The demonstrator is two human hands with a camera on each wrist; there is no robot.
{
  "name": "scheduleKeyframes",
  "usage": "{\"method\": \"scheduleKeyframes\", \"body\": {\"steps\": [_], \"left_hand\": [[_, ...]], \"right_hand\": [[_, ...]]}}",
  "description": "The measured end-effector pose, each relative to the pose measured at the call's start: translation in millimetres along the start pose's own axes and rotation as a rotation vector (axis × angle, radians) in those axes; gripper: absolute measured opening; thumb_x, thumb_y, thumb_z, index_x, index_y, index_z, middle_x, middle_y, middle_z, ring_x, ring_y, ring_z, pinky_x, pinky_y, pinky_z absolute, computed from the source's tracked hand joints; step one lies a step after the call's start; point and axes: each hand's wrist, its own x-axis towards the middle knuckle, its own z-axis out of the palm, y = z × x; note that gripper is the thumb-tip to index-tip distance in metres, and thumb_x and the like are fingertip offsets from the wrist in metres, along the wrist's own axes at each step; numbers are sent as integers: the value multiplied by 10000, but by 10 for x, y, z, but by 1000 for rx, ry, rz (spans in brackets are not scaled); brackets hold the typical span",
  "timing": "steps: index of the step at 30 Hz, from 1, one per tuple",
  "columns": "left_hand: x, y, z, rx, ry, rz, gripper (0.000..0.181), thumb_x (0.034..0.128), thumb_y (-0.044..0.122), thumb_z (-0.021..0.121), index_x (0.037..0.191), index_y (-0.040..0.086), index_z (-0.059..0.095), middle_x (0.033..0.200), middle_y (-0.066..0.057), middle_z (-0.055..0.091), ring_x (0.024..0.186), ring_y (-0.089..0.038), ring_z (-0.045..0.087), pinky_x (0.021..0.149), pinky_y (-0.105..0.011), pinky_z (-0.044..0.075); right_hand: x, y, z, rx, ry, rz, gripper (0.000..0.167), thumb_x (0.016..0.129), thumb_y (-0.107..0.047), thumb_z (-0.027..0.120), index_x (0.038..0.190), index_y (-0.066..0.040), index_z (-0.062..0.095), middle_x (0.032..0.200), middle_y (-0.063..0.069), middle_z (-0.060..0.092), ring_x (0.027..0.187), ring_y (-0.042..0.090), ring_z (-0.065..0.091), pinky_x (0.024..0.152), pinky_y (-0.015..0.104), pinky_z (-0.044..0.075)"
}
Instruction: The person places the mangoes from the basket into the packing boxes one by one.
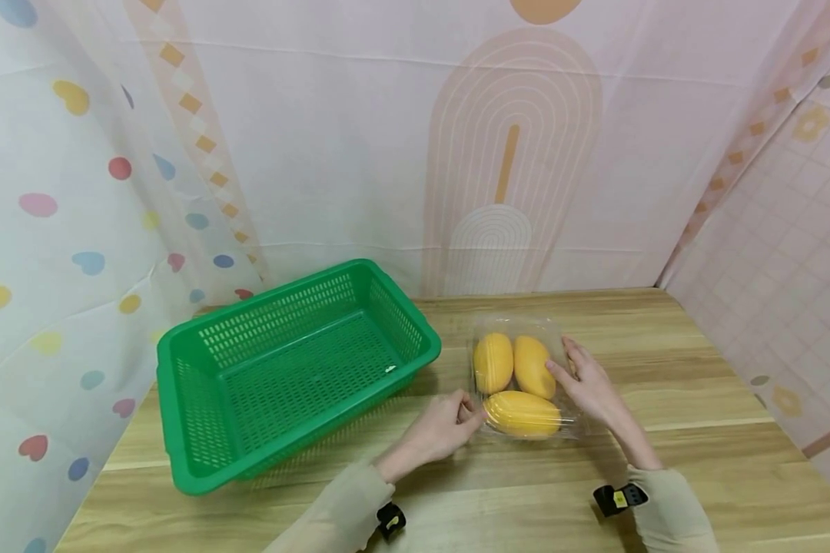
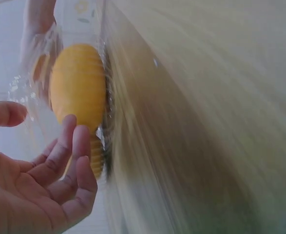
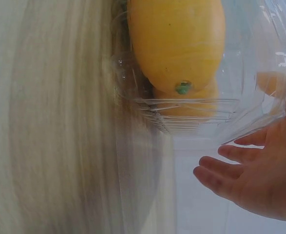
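Observation:
A clear plastic box lies on the table with three yellow mangoes inside: a left mango, a right mango and a front mango lying crosswise. At the box's front left corner is my left hand; in the left wrist view its thumb stands apart from the loosely bent fingers, with nothing between them. My right hand is at the box's right side, its thumb over the lid. In the right wrist view its fingers are stretched out beside the box wall; contact there is hard to tell.
A green plastic basket with perforated walls stands to the left, a small white scrap on its floor. The wooden table meets a patterned cloth at the back and sides.

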Motion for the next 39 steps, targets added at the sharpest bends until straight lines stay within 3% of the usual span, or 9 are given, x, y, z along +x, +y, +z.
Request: {"method": "scheduleKeyframes", "body": {"steps": [9,12,18,24,30,39], "left_hand": [[-49,57,36,-14,13,-53,215,878,261,634,938,60,588,710,1,627,524,-88,543,492,-233,445],[-50,67,49,-5,22,-59,158,874,232,609,836,78,598,640,20,598,489,-79,518,465,-224,415],[-44,74,51,31,35,-34,214,837,187,562,639,107,574,559,53,520,460,-57,440,445,-197,337],[-36,73,62,-58,-8,-45,201,820,125,545,639,62,606,605,-55,651,495,-71,463,439,-191,325],[-22,73,94,-163,-42,-70,219,826,79,533,629,16,607,621,-120,677,520,-86,515,456,-180,336],[-27,69,97,-174,-29,-59,243,849,73,542,664,-60,626,628,-146,651,518,-69,460,454,-181,354]], "right_hand": [[16,21,15,-15,-1,-2,714,1003,-396,405,1465,104,191,1500,347,209,1324,535,307,1046,649,299],[16,24,22,-17,1,1,711,1005,-398,402,1467,99,190,1503,342,210,1314,533,326,1037,646,316],[9,-6,24,-9,-4,4,719,1004,-406,403,1468,100,187,1508,342,194,1302,543,336,1022,650,329],[17,-8,26,0,-6,4,726,1002,-410,407,1473,92,177,1516,337,177,1292,536,360,1002,628,372],[21,-14,22,-1,-4,10,721,1001,-402,419,1475,86,183,1513,332,188,1294,529,359,1000,616,383],[22,-3,26,3,-2,6,728,1000,-412,418,1473,89,184,1509,337,190,1278,532,383,1003,617,379]]}}
